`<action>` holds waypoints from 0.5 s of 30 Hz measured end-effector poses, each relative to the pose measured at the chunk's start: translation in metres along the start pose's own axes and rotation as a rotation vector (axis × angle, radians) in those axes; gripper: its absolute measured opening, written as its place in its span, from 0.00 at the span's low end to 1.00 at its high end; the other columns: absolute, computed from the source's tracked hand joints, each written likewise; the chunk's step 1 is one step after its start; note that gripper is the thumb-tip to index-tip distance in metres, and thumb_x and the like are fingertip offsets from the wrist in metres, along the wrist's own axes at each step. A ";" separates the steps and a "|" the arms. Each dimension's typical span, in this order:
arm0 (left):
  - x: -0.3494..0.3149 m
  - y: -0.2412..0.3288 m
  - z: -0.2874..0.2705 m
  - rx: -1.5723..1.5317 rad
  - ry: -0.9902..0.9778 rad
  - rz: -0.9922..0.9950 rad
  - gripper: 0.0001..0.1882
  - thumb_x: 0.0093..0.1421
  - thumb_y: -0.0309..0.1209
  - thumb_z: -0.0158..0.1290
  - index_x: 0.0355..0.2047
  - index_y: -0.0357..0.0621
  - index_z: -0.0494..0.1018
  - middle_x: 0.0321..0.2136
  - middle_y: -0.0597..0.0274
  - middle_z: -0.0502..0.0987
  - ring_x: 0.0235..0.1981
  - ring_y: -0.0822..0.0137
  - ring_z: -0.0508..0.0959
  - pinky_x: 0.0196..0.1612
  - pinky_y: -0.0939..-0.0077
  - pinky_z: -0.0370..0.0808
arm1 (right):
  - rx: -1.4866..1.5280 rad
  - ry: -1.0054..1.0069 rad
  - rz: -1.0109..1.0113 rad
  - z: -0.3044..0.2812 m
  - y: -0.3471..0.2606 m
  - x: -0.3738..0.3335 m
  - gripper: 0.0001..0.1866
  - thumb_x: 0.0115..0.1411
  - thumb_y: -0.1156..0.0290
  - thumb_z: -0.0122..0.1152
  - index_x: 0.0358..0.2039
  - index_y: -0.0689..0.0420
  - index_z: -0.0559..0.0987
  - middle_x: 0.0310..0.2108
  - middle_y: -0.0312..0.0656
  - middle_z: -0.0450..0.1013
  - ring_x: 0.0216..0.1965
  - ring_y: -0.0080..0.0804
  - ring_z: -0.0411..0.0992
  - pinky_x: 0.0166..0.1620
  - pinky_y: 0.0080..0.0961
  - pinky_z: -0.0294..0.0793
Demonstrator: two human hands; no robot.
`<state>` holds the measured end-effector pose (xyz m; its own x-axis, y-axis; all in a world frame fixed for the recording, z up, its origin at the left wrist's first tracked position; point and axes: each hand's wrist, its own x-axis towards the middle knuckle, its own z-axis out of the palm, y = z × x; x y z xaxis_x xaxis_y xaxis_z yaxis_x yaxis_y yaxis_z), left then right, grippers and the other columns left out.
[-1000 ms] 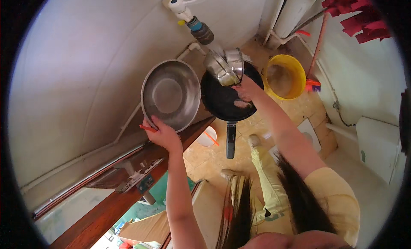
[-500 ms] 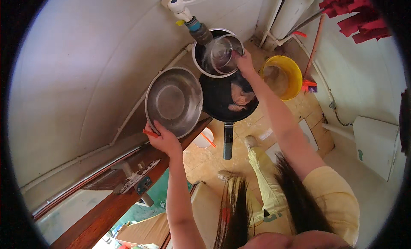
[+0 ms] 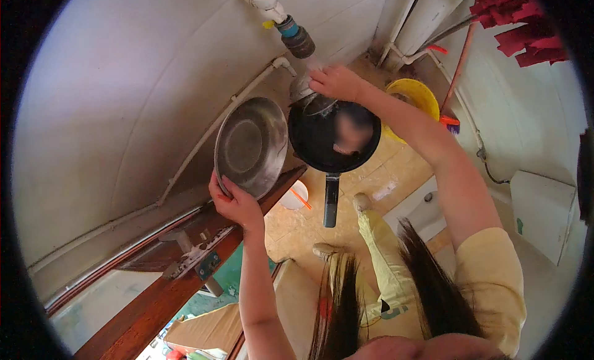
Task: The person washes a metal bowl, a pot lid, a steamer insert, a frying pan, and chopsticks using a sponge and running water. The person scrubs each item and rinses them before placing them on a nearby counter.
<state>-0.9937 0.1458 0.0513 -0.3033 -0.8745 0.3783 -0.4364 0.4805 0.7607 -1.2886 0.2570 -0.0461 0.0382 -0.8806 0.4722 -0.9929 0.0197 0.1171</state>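
Observation:
My left hand [image 3: 235,204] grips the lower rim of a shallow metal basin [image 3: 247,143], thumb over the edge, and holds it tilted by the wall. Under the tap [image 3: 298,41], my right hand [image 3: 337,82] is closed on a clear bowl [image 3: 302,89], tipped and partly covered by my fingers. Water seems to run from the tap onto it. Just below lies a black frying pan [image 3: 312,140], its handle [image 3: 331,202] toward me. A blurred patch shows in its glossy inside. What supports the pan is hidden.
To the right stand a yellow bucket [image 3: 427,103], partly behind my forearm, and a broom [image 3: 450,121]. A small white bucket [image 3: 294,196] sits on the tiled floor. A wooden door edge [image 3: 179,273] runs along the left. A white pipe [image 3: 235,100] follows the wall.
My right hand has moved up and left, tipping the clear bowl. The white-rimmed pot behind it no longer shows plainly. The basin in my left hand has turned more edge-on.

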 end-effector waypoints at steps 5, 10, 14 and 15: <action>0.001 -0.005 0.004 -0.011 0.019 0.150 0.14 0.57 0.22 0.41 0.44 0.31 0.65 0.41 0.50 0.71 0.40 0.61 0.72 0.42 0.75 0.67 | 0.026 0.097 -0.010 -0.009 0.007 -0.015 0.06 0.44 0.69 0.51 0.24 0.53 0.65 0.27 0.39 0.62 0.27 0.33 0.67 0.27 0.28 0.70; -0.001 0.002 0.007 0.035 -0.010 0.175 0.15 0.57 0.21 0.40 0.46 0.32 0.64 0.42 0.49 0.70 0.41 0.62 0.72 0.41 0.77 0.68 | 0.056 0.158 0.043 -0.028 -0.001 -0.030 0.06 0.43 0.70 0.51 0.23 0.55 0.65 0.25 0.39 0.62 0.25 0.34 0.67 0.26 0.29 0.69; 0.000 -0.004 0.013 0.029 -0.047 0.283 0.15 0.58 0.21 0.40 0.46 0.32 0.64 0.42 0.49 0.70 0.42 0.63 0.72 0.42 0.77 0.68 | 0.137 0.220 0.281 -0.042 0.002 -0.050 0.07 0.45 0.72 0.50 0.28 0.54 0.68 0.22 0.38 0.61 0.23 0.33 0.66 0.24 0.27 0.68; 0.002 -0.005 0.014 -0.021 -0.070 0.258 0.15 0.58 0.21 0.40 0.46 0.32 0.64 0.42 0.49 0.70 0.42 0.63 0.72 0.42 0.77 0.67 | 0.075 0.251 0.261 -0.051 0.002 -0.052 0.09 0.45 0.73 0.50 0.30 0.54 0.69 0.22 0.38 0.61 0.22 0.33 0.66 0.23 0.27 0.67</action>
<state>-1.0036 0.1426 0.0406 -0.4605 -0.7165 0.5239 -0.3197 0.6845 0.6552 -1.2873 0.3268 -0.0261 -0.2005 -0.7069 0.6783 -0.9780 0.1853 -0.0960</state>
